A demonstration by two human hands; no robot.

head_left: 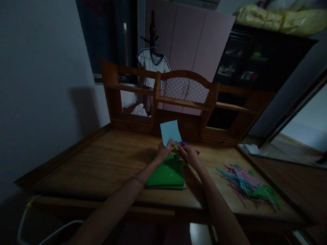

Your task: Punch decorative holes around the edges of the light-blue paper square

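My left hand [163,151] pinches the lower edge of a light blue square sheet of paper [170,131] and holds it upright above the desk. My right hand [188,154] is closed beside it, fingers on a small green punch-like tool [176,150] at the sheet's bottom edge; the exact grip is too dim to make out. Below both hands lies a stack of green sheets [167,175] on the wooden desk [102,163]. Small purple [184,144] and red [198,151] objects sit just behind my right hand.
A heap of pink, blue and green paper strips [245,183] lies on the desk's right side. A wooden shelf unit [178,102] stands along the back edge. A white cable [38,224] hangs at the lower left. The room is dim.
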